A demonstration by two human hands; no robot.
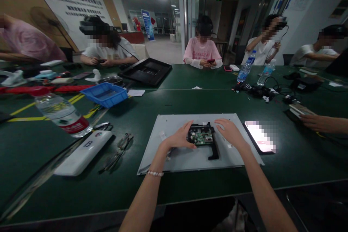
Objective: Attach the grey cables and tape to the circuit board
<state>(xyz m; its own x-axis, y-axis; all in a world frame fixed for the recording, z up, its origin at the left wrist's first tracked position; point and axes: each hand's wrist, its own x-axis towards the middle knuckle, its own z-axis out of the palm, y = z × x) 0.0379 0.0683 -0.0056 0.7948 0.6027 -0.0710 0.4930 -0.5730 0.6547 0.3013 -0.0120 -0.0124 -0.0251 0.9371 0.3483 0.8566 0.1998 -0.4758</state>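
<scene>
A green circuit board point(201, 136) in a black plastic bracket point(214, 151) rests on a grey metal panel point(231, 159). At the left edge of the board is my left hand point(181, 137), its thumb and fingers spread apart around that side; whether it presses on the board I cannot tell. My right hand point(227, 130) hovers just right of the bracket, fingers apart, with nothing in it. A small pale scrap lies on the panel under that hand, and some small parts near my left wrist are partly hidden.
Left of the panel are glasses point(116, 154), a white power bank point(84, 152), a water bottle point(63, 114) and a blue tray point(106, 95). A lit phone point(259, 137) lies right. Another person's hand point(315, 122) reaches in at far right. A black frame point(146, 71) sits farther back.
</scene>
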